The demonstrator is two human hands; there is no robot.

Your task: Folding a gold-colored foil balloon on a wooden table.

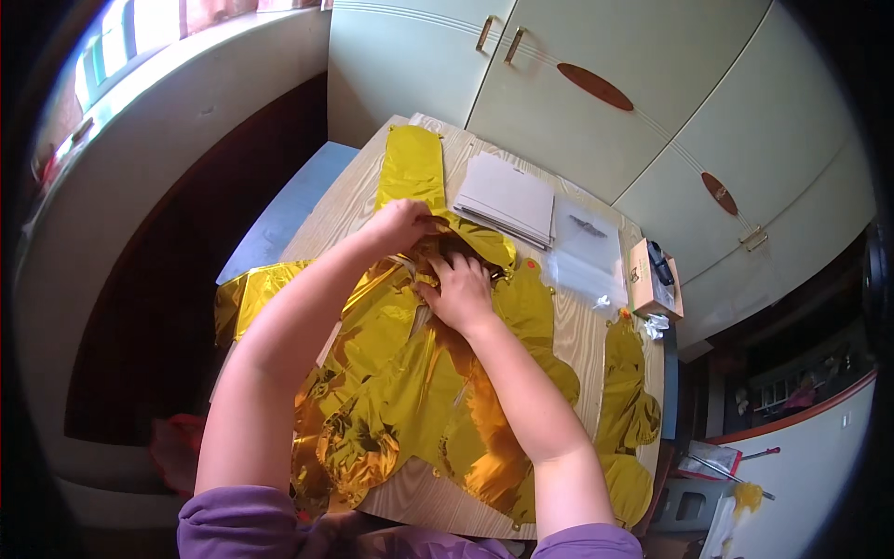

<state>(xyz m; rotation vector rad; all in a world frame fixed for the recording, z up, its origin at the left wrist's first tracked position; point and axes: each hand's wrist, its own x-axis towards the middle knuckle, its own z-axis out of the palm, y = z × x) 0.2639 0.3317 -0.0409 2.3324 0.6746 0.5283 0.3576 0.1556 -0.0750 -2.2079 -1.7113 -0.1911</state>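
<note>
Flat gold foil balloons point(410, 349) lie spread over the wooden table, creased and shiny. Near the table's middle, my left hand point(407, 226) is closed in a pinch on a lifted edge of the foil. My right hand point(459, 291) rests just to its right and nearer to me, fingers spread and reaching against the dark fold beneath that raised edge. Its fingertips are partly hidden by the foil. Beyond both hands, a long foil strip point(413, 166) stretches toward the far edge.
At the far side lie a stack of grey-white cards point(506, 197) and clear plastic bags point(587, 247). A small cardboard box point(654, 284) holding a black object stands at the right edge, beside crumpled white paper point(656, 326). More gold foil point(626, 391) lies at right. Pale cabinets point(605, 56) stand behind.
</note>
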